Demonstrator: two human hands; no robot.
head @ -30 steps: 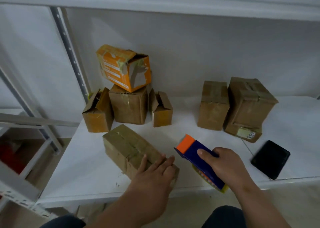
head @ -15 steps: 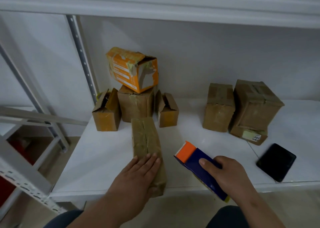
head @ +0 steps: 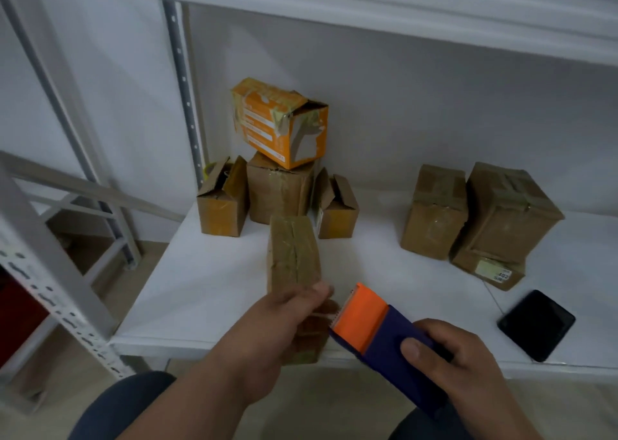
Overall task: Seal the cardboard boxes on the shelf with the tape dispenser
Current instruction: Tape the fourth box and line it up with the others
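the left hand (head: 287,319) is off the top of the long box (head: 293,259), where it lay flat half a second ago, and now sits at the dispenser's mouth with its fingers drawn together, seemingly pinching the tape end; the motion blur makes the pinch itself hard to confirm. a second ago the box lay slantwise across the shelf (head: 207,282); it has since been turned square to the person and left alone. i read this as the positioning being done and the taping about to begin: the tape end is being pulled free so it can be laid on the seam.

the box's long axis runs from 6 to 12 o'clock, near end hanging just over the shelf's front edge, far end just short of the middle box (head: 279,188) of the back cluster. its top seam follows the same line, so a strip would run straight away from the person.

the right hand (head: 448,362) is wrapped around the blue body of the dispenser (head: 384,336), thumb on top. the dispenser sits at about 4 o'clock from the box, just beside its near end, with its orange mouth pointing to about 10 o'clock, toward the left hand.

a phone (head: 536,325) lies at 3 o'clock on the shelf, well apart.
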